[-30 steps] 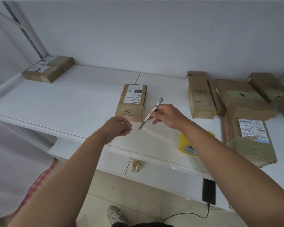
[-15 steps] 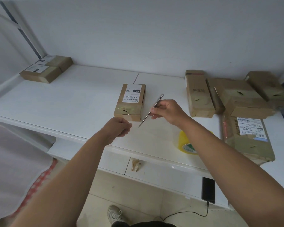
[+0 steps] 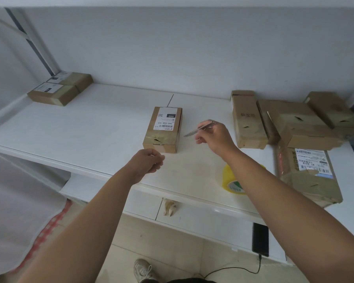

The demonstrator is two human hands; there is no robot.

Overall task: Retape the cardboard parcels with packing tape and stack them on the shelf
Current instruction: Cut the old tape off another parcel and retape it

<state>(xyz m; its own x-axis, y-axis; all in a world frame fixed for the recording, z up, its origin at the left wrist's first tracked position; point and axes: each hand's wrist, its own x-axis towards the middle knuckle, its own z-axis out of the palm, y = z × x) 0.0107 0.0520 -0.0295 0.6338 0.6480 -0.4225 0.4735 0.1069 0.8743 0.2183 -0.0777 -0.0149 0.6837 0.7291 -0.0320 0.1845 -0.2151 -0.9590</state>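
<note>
Metal blade (image 3: 194,131), apparently, in right hand (image 3: 216,134).
</note>
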